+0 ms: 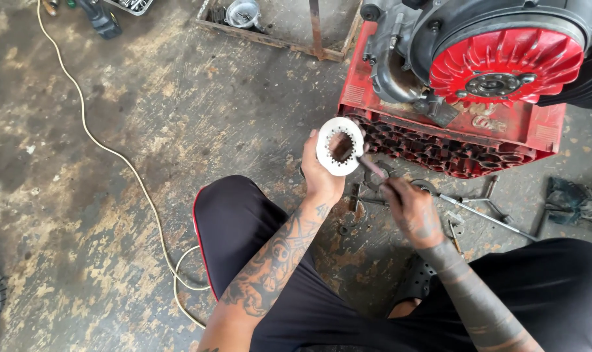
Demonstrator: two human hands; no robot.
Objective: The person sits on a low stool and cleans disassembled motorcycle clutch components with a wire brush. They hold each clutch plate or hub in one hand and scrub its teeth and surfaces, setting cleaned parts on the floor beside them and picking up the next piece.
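Above the stained concrete floor (pixel 146 130), the left hand (pixel 320 173) is clamped on a flat, toothed, pale metal ring (pixel 339 146), while the right hand (pixel 410 208) grips a thin dark tool (pixel 372 166) touching the ring, just before a red plastic crate (pixel 452 140).

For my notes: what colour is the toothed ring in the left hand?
White toothed ring; head view.

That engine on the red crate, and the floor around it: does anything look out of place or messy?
Somewhat. The engine sits on an upturned red crate rather than a stand. Loose tools lie scattered on the stained concrete floor, and a pale cable trails loosely across it. The toothed ring in the left hand looks intact.
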